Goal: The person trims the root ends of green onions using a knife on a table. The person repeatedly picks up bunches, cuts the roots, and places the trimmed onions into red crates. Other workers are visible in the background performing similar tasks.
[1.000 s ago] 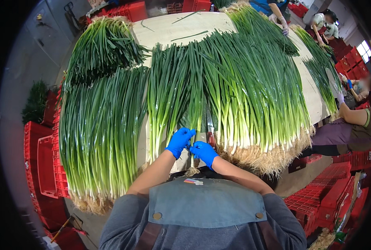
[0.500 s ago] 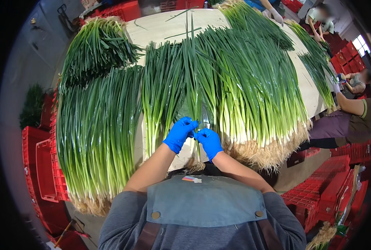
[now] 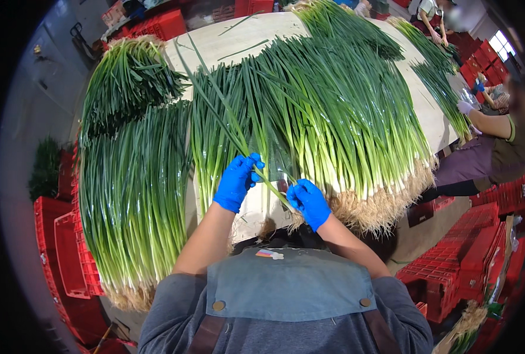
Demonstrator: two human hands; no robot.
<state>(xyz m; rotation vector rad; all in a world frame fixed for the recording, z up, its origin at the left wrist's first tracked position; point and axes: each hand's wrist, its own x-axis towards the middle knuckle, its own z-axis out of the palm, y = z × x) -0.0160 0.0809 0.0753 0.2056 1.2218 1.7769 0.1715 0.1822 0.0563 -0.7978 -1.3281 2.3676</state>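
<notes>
My left hand (image 3: 234,184), in a blue glove, is closed around a green onion (image 3: 236,137). Its long leaves slant up to the far left, and its pale root end points down toward my right wrist. My right hand (image 3: 310,205), gloved in blue too, is closed beside that lower stem. A thin leaf strip seems to stick up from its pinched fingertips. Broad rows of green onions lie around my hands: a left row (image 3: 138,189), a narrower middle row (image 3: 218,112) and a thick right row (image 3: 356,124) with bushy tan roots.
A pale tabletop (image 3: 239,32) carries the onions, with another pile (image 3: 129,82) at the far left. Red crates (image 3: 68,253) stand left and more red crates (image 3: 451,265) right. Co-workers are at the table's right side; one wears a white glove (image 3: 465,107).
The onion has swung from upright to a leftward slant. My hands have moved apart, the left up and left, the right to the right. The view has shifted slightly.
</notes>
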